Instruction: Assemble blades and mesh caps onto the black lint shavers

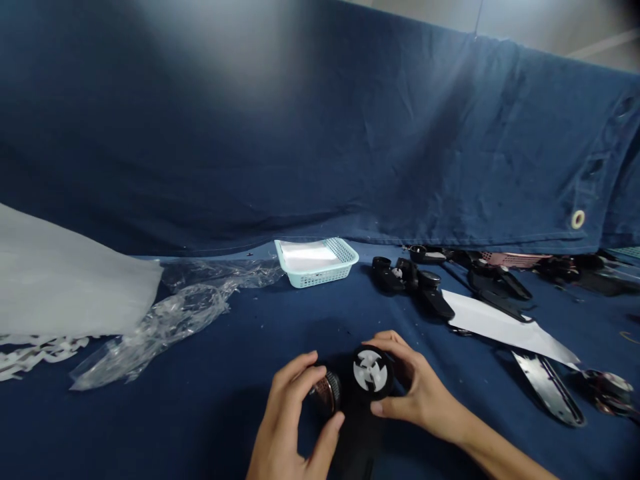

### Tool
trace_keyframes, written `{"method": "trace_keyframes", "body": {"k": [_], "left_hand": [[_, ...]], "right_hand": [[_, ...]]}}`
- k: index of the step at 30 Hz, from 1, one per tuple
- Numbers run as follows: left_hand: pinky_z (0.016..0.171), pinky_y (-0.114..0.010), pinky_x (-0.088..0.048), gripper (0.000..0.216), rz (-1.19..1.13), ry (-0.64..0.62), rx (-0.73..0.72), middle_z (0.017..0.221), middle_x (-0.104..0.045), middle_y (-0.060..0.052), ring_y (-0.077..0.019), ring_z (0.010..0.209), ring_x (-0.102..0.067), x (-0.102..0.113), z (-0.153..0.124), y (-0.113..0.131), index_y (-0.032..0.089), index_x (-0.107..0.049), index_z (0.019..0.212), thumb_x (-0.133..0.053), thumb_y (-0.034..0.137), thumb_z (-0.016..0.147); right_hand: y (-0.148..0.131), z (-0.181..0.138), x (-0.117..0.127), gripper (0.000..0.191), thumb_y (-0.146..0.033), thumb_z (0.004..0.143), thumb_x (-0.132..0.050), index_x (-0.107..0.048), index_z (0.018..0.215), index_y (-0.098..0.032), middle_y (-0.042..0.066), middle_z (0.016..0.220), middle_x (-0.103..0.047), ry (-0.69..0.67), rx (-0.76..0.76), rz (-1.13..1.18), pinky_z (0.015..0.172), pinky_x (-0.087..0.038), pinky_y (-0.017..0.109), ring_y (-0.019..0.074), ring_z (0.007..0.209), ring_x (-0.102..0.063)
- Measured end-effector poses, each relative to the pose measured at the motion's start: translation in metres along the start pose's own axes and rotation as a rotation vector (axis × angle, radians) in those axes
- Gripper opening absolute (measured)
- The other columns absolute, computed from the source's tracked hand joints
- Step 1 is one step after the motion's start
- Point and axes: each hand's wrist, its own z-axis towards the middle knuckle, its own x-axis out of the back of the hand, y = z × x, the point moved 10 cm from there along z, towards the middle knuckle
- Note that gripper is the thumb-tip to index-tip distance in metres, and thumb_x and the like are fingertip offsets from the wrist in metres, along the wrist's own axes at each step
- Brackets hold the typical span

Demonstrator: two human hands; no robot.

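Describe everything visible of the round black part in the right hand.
The round black part has a dark rim around a pale, vaned insert that looks like plastic. Its round face is turned toward the camera, near the bottom middle of the view. The right hand holds it, with fingers at the upper edge and the thumb near the lower. Whether it joins the dark shape below is too dark to tell.
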Motion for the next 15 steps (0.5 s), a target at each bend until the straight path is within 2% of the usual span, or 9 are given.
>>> {"method": "trace_keyframes", "body": {"k": [4,7,10,12,15], "left_hand": [[0.099,-0.042,-0.054,0.046,0.031,-0.035,0.027,0.143,-0.050,-0.009,-0.0253,0.128,-0.054,0.000,0.001,0.003,0.031,-0.040,0.139,-0.049,0.022,0.095],[0.100,-0.039,-0.051,0.054,0.048,-0.033,-0.022,0.147,-0.048,-0.006,-0.0233,0.130,-0.052,0.000,0.000,0.006,0.033,-0.031,0.147,-0.043,0.020,0.096],[0.100,-0.040,-0.050,0.055,0.068,-0.029,-0.034,0.146,-0.051,-0.004,-0.0225,0.129,-0.053,0.000,-0.001,0.006,0.033,-0.028,0.149,-0.040,0.022,0.097],[0.100,-0.041,-0.049,0.052,0.050,-0.025,-0.002,0.145,-0.052,-0.004,-0.0225,0.129,-0.053,-0.001,-0.001,0.004,0.033,-0.033,0.147,-0.041,0.023,0.097],[0.102,-0.041,-0.049,0.047,-0.047,-0.028,0.078,0.145,-0.052,-0.004,-0.0221,0.129,-0.053,-0.005,0.002,-0.002,0.033,-0.040,0.142,-0.045,0.023,0.096]], "right_hand": [[0.010,-0.001,-0.007,0.069,-0.034,0.057,-0.091,-0.059,0.117,-0.026,0.005,0.110,-0.061,-0.022,-0.095,0.211,0.091,-0.047,0.037,0.0255,0.104,-0.058],[0.021,-0.005,-0.006,0.072,-0.044,0.054,-0.091,-0.061,0.117,-0.026,0.004,0.108,-0.066,0.050,-0.182,0.410,0.090,-0.047,0.035,0.0256,0.103,-0.060],[0.039,-0.014,-0.011,0.055,-0.056,0.076,-0.074,-0.061,0.120,-0.027,0.005,0.109,-0.070,0.113,-0.370,0.722,0.088,-0.048,0.035,0.0238,0.099,-0.064],[0.045,-0.015,-0.017,0.045,-0.057,0.088,-0.058,-0.062,0.120,-0.027,0.005,0.106,-0.072,0.114,-0.458,0.886,0.083,-0.050,0.035,0.0215,0.091,-0.067],[0.048,-0.013,-0.030,0.048,-0.059,0.093,-0.046,-0.068,0.111,-0.020,0.008,0.100,-0.074,0.037,-0.535,1.002,0.076,-0.053,0.034,0.0207,0.081,-0.069]]}}
